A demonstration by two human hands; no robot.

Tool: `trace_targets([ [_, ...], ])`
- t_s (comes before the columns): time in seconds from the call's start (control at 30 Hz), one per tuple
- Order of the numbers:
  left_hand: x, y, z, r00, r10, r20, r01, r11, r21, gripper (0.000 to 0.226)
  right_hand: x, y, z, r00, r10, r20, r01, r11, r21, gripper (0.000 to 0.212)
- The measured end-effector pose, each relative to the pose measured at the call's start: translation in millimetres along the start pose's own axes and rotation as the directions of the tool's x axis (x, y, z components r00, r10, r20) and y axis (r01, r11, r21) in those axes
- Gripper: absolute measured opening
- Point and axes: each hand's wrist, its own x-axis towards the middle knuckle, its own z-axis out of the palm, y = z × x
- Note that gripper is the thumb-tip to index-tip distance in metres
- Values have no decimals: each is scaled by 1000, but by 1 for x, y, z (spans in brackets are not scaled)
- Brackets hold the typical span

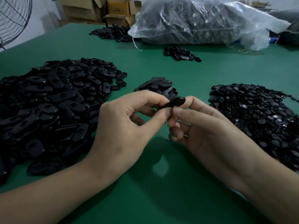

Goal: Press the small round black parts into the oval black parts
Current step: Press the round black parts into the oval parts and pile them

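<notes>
dim, soft shadows, warped edges

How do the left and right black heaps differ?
The left heap holds long oval plates, each with a hole; the right heap holds much smaller round discs. The left heap is piled higher; the right heap lies flatter. Both are black, on the green table.

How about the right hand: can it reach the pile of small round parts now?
Probably yes. The round parts pile lies close on that side, with only bare table between. But the right hand pinches an oval part with the left hand, so it must release first.
</notes>
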Motion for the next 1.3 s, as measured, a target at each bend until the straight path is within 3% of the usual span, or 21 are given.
trace_targets([
  [0.43, 0, 3, -3, 997, 77, -28, -73, 989, 126, 14, 4, 5, -9, 999, 21, 45, -21, 1000, -8, 7],
  [0.6, 1, 3, -3, 995, 96, -34, -90, 985, 145, 14, 4, 7, -8, 998, 32, 46, -33, 999, 19, 19],
  [0.8, 1, 3, -3, 991, 133, -22, -127, 975, 184, 14, 4, 7, -8, 999, 35, 41, -36, 999, 27, 14],
  [1.3, 1, -3, -8, 929, 370, 28, -358, 873, 331, 9, 1, 1, -11, 992, 62, 109, -66, 997, 36, 34],
])
